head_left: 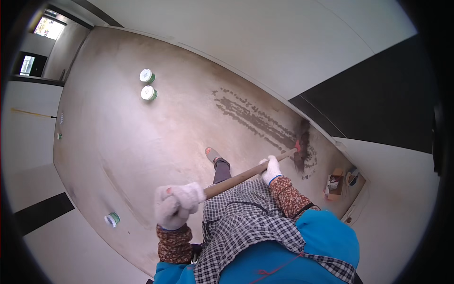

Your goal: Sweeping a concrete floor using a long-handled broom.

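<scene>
Head view: three round tins with green sides stand on the bare concrete floor (142, 142), lids on, contents hidden. Two tins (147, 84) sit side by side at far left, one tin (112, 219) near left. An open cardboard box (335, 183) in the right corner holds small items, too small to tell. One long wooden-handled brush (265, 166) angles right, its head on a dark wet patch (257, 120). Gloved left hand (176, 203) closed around the handle's near end; gloved right hand (272, 169) grips midway.

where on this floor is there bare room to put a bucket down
Widest bare patch: the floor middle, between the two green-and-white cans, the lone can and the shoe. Crowded: right corner with the broom head, dust streaks and cardboard box.
</scene>
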The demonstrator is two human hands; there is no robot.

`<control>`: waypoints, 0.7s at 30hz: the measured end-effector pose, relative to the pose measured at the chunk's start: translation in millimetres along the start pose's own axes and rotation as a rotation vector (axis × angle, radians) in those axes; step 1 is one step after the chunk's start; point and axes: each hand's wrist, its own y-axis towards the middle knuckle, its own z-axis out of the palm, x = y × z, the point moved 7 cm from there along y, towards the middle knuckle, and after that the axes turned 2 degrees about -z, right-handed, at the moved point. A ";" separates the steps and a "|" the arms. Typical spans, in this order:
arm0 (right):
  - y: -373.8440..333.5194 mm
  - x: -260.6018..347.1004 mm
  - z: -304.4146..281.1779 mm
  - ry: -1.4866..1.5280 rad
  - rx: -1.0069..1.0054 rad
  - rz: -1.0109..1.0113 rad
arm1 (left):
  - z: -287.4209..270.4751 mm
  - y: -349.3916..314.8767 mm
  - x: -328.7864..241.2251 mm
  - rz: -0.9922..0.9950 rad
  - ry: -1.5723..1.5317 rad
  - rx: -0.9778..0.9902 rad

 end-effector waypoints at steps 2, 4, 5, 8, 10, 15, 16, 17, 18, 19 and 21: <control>25.8 4.1 13.6 -0.029 -0.035 -0.023 | -2.9 18.2 30.5 -0.126 0.094 0.020; 34.5 -0.1 42.2 -0.017 0.047 -0.049 | -0.3 20.5 21.2 -0.176 0.169 -0.040; 40.8 -9.6 67.7 -0.081 0.064 -0.078 | -1.1 17.9 6.0 -0.168 0.205 -0.107; 26.1 -52.2 149.4 -0.192 0.261 -0.005 | -8.6 -13.5 -37.7 -0.040 0.237 -0.198; -15.8 -94.7 192.8 -0.339 0.354 0.019 | -2.6 -30.2 -75.9 0.202 0.300 -0.200; -137.7 -145.8 227.7 -0.444 0.461 0.157 | -1.6 -61.0 -169.6 0.448 0.343 -0.164; -152.5 -142.9 218.5 -0.409 0.428 0.155 | -10.9 -65.6 -182.4 0.431 0.227 -0.160; -161.5 -134.1 203.6 -0.371 0.393 0.150 | -20.4 -67.4 -191.8 0.412 0.109 -0.153; -160.1 -130.4 183.5 -0.312 0.393 0.175 | -25.3 -67.1 -193.8 0.332 0.089 -0.108; -143.6 -116.1 155.3 -0.235 0.374 0.175 | -36.5 -58.6 -179.5 0.296 0.014 -0.085; -111.2 -74.7 92.9 -0.139 0.228 0.149 | -44.7 -40.1 -125.9 0.250 -0.106 -0.065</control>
